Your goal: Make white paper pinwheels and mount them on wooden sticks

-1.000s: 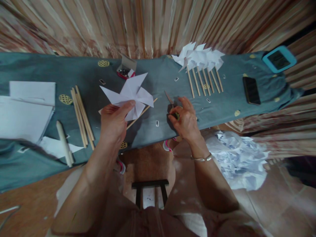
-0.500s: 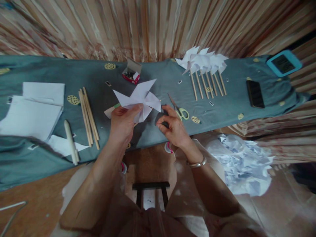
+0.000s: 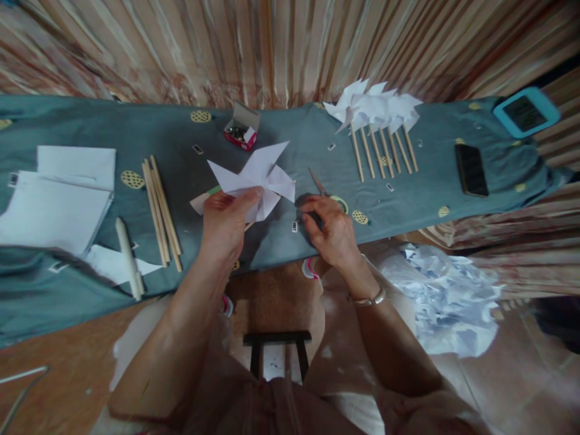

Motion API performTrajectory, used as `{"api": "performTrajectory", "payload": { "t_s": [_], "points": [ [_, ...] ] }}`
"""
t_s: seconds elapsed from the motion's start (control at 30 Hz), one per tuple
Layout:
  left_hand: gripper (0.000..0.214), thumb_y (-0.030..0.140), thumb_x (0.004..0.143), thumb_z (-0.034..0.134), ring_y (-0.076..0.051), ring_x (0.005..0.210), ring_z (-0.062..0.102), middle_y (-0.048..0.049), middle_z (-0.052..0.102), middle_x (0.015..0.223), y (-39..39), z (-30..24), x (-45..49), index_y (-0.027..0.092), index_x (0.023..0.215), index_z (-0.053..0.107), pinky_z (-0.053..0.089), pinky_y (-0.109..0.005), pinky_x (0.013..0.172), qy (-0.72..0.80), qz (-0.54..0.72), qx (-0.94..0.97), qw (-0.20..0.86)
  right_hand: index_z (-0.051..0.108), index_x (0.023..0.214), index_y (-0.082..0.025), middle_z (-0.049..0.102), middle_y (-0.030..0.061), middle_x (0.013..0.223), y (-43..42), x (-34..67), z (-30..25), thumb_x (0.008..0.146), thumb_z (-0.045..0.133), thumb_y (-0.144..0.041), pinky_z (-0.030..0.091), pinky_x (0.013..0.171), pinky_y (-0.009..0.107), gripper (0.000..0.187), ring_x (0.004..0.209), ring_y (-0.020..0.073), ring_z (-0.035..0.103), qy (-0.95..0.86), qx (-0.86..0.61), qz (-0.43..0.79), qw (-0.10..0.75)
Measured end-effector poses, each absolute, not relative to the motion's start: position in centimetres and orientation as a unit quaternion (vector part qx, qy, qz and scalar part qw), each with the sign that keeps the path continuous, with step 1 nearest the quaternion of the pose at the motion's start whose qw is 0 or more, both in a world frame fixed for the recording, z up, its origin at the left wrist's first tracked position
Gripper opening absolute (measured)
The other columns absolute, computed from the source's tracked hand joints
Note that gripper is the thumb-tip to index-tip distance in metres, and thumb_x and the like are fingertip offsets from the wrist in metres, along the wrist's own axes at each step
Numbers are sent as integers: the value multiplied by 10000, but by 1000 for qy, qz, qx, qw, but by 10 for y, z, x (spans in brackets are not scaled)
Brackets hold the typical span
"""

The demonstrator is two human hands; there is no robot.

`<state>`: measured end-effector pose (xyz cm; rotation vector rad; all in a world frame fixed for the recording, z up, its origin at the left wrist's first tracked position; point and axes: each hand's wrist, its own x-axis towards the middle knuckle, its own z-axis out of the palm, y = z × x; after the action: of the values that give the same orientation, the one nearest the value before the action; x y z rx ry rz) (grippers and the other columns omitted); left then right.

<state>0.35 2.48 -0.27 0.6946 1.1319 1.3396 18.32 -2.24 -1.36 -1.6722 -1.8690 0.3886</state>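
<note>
My left hand [image 3: 225,225] is closed on a white paper pinwheel [image 3: 258,174], thumb on its front, and holds it just above the grey-blue cloth [image 3: 290,139] of the table. My right hand [image 3: 332,232] rests on the cloth just right of the pinwheel. Its fingertips are pinched together over a small dark thing that I cannot make out. Scissors [image 3: 327,192] with pale green handles lie on the cloth right behind that hand.
A red box of pins [image 3: 241,129] stands open behind the pinwheel. Loose wooden sticks [image 3: 162,205], white paper sheets [image 3: 54,199] and a white rod [image 3: 128,258] lie left. Finished pinwheels on sticks [image 3: 379,124], a black phone [image 3: 471,170] and a blue device [image 3: 525,112] lie right. Crumpled paper [image 3: 448,296] covers the floor.
My right hand let go of the scissors and moved left, close to the pinwheel, with its fingertips pinched on the cloth. The left hand kept holding the pinwheel.
</note>
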Motion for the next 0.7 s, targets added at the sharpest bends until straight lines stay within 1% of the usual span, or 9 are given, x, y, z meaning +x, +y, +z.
{"api": "performTrajectory", "payload": {
  "t_s": [0.07, 0.13, 0.2, 0.33, 0.47, 0.57, 0.7],
  "points": [
    [154, 233, 573, 833, -188, 764, 692, 12, 759, 775, 24, -3, 4, 237, 613, 684, 571, -306, 732, 482, 577, 299, 588, 704, 992, -210, 754, 85, 1058, -24, 180, -9, 929, 518, -208, 498, 994, 391, 196, 1055, 231, 679, -697, -638, 129, 301],
    [146, 230, 576, 830, -179, 732, 686, 10, 760, 778, 24, -4, 4, 234, 614, 689, 569, -308, 728, 472, 581, 302, 591, 706, 982, -212, 766, 73, 988, -25, 178, -7, 945, 508, -222, 521, 915, 352, 202, 958, 220, 698, -698, -644, 115, 292],
    [124, 226, 584, 820, -167, 692, 675, 8, 759, 764, 24, -4, 4, 233, 633, 706, 563, -297, 701, 467, 583, 309, 589, 712, 961, -216, 767, 68, 941, -26, 176, -7, 946, 524, -242, 526, 865, 336, 190, 898, 219, 700, -704, -648, 103, 271],
    [96, 211, 604, 796, -154, 657, 661, 2, 752, 737, 23, -5, 5, 232, 681, 742, 547, -275, 660, 466, 584, 319, 584, 729, 945, -209, 768, 82, 911, -25, 174, -12, 938, 564, -267, 519, 835, 344, 175, 890, 240, 690, -718, -655, 95, 217],
    [86, 189, 637, 790, -183, 715, 686, -3, 752, 747, 22, -6, 6, 232, 696, 745, 553, -288, 695, 467, 575, 319, 591, 740, 894, -214, 772, 77, 905, -23, 174, -12, 933, 574, -244, 511, 819, 342, 174, 883, 245, 690, -734, -645, 123, 175],
    [87, 182, 647, 797, -202, 740, 698, -16, 751, 752, 22, -6, 6, 223, 698, 741, 551, -292, 693, 476, 570, 314, 591, 739, 889, -212, 769, 72, 887, -25, 175, -10, 910, 595, -208, 504, 790, 331, 146, 858, 242, 689, -745, -634, 136, 155],
    [70, 157, 652, 785, -178, 724, 697, -16, 745, 742, 21, -3, 6, 202, 676, 736, 542, -271, 701, 491, 563, 300, 593, 721, 880, -194, 749, 90, 877, -28, 176, -7, 923, 526, -157, 496, 774, 330, 203, 840, 237, 670, -766, -615, 124, 139]
  ]
}}
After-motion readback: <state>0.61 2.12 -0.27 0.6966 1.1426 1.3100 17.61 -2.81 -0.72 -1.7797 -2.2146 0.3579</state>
